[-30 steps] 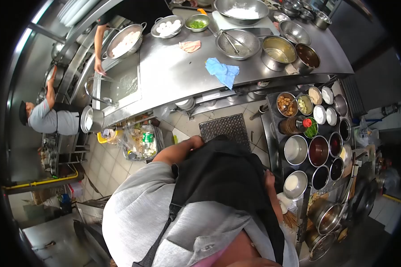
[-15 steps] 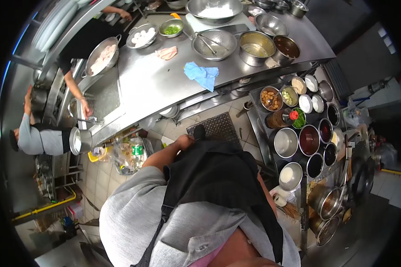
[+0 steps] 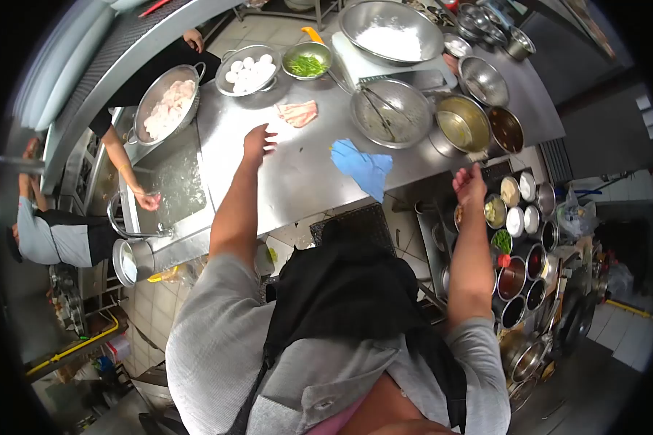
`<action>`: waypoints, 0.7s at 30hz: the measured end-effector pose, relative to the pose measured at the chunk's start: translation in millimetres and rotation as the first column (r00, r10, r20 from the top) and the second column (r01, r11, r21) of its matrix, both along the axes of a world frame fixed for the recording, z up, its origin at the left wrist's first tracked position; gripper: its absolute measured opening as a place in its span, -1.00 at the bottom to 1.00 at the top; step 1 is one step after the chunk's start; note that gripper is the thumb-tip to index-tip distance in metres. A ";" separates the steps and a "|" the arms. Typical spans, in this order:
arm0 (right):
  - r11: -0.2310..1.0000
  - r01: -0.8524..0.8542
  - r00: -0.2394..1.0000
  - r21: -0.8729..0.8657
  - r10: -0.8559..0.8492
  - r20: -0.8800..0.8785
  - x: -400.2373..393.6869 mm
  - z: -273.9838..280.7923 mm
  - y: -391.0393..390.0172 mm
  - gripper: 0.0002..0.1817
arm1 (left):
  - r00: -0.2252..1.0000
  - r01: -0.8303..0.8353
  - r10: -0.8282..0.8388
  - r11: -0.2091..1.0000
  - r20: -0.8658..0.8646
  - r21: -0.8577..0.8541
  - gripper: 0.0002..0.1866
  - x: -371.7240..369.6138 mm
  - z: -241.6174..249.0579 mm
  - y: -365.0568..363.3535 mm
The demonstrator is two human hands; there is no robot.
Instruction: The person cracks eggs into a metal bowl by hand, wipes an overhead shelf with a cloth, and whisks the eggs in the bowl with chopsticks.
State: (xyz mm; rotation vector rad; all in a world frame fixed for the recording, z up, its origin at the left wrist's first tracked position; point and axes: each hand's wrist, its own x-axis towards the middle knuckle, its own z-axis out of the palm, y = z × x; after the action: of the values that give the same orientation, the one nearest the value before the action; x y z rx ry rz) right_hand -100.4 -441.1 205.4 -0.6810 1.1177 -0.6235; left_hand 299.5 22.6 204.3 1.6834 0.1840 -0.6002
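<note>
My left hand (image 3: 257, 144) is over the steel counter (image 3: 283, 187), fingers apart and holding nothing, just left of a flat piece of pale pink meat (image 3: 297, 114). My right hand (image 3: 469, 184) hovers past the counter's front edge, below a steel pot (image 3: 462, 125), its fingers slightly spread and empty. Between my hands lies a crumpled blue cloth (image 3: 363, 168), touched by neither. Behind it stands a steel bowl (image 3: 413, 116) with tongs or a whisk in it. A colander of eggs (image 3: 248, 73) and a bowl of chopped greens (image 3: 307, 64) are farther back.
At the left, a co-worker's hand (image 3: 149, 201) is at the sink (image 3: 168, 174), beside a colander of pale meat (image 3: 168, 109). Another person (image 3: 58, 235) stands farther left. Sauce containers (image 3: 511, 278) crowd the right-hand station. A large bowl of white powder (image 3: 390, 42) stands at the back.
My left hand has risen from near my apron to above the counter. My right hand has come into view at the right. The view has shifted, bringing the counter closer.
</note>
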 end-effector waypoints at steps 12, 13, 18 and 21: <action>0.933 0.134 0.909 -0.333 -0.250 -0.334 69.3 30.6 -46.1 -0.85 | 0.926 -0.368 0.328 0.894 -0.186 -0.256 -0.61 158.6 -13.4 -23.5; 0.914 0.124 0.915 -0.386 -0.256 -0.311 65.0 38.5 -42.6 -0.85 | 0.925 -0.372 0.332 0.888 -0.182 -0.269 -0.62 154.2 -15.5 -18.4; 0.817 0.093 0.924 -0.569 -0.284 -0.258 22.9 56.2 -25.0 -0.85 | 0.932 -0.359 0.342 0.916 -0.120 -0.180 -0.63 94.1 -11.8 14.4; 0.801 -0.024 0.947 -0.598 -0.174 -0.272 10.5 94.4 12.0 -0.91 | 0.949 -0.309 0.295 0.939 -0.109 -0.153 -0.61 40.9 -13.6 45.0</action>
State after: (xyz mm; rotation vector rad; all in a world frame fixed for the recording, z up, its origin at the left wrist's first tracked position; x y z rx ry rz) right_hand -90.0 -429.2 299.7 -1.3247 1.2523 -0.9802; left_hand 340.4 67.7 190.7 1.4311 0.4339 -0.4416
